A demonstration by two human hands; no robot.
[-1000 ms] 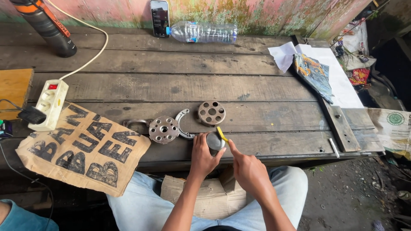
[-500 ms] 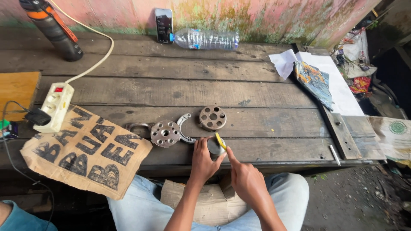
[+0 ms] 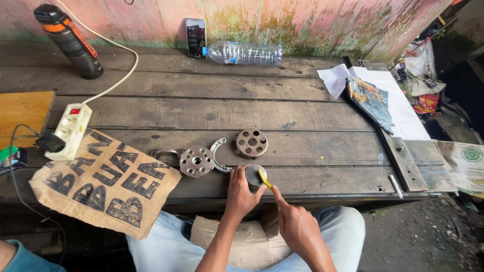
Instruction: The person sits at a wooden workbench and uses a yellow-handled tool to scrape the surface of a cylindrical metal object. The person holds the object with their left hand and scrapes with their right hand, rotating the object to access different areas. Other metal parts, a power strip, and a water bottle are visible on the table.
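Observation:
My left hand (image 3: 240, 190) grips a small round metal part (image 3: 253, 174) at the near edge of the wooden table (image 3: 212, 108). My right hand (image 3: 297, 224) holds a thin yellow stick (image 3: 264, 178) whose tip rests on the top of that part. Just beyond lie two rusty metal discs with rings of holes, one (image 3: 196, 161) to the left and one (image 3: 251, 143) farther back. A curved metal bracket (image 3: 217, 153) lies between them.
A torn cardboard sign (image 3: 103, 182) hangs over the near left edge. A white power strip (image 3: 70, 130) and its cord sit at left. A black bottle (image 3: 70, 40), a phone (image 3: 196, 37) and a plastic bottle (image 3: 245, 52) stand at the back. Paper and a foil packet (image 3: 372, 98) lie at right.
Both hands stay on the round part. The yellow stick has shifted slightly across its top. The camera has tilted a little, so everything sits lower in view.

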